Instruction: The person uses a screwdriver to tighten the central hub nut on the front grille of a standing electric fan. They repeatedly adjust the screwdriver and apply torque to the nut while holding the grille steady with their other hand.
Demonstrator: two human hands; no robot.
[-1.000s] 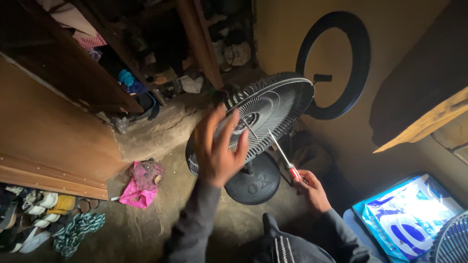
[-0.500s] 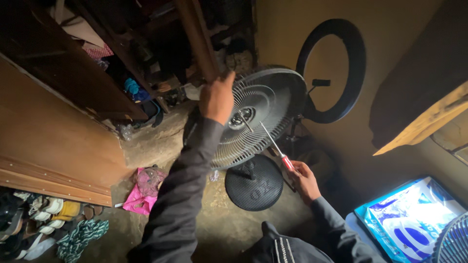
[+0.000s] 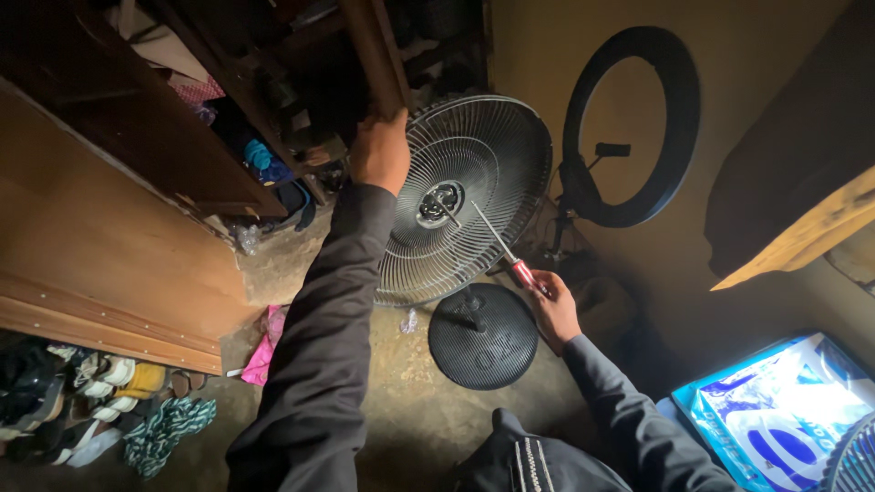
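A left hand point(image 3: 380, 150) clamps the top rim of a fan grille point(image 3: 465, 196) while the right hand point(image 3: 551, 310) grips a red-handled screwdriver point(image 3: 497, 244) at its hub.

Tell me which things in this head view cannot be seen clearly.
- Screwdriver tip: too small against the fan grille hub.
- Left hand fingers: hidden behind the grille rim, in shadow.
- Shelf contents: too dark.
- Second fan: cut off by the corner.
- Right hand palm: faces away.

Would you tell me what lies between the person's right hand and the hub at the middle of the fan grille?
In the head view, the screwdriver spans that stretch: the right hand grips its red handle, and its shaft runs up to the hub of the fan grille.
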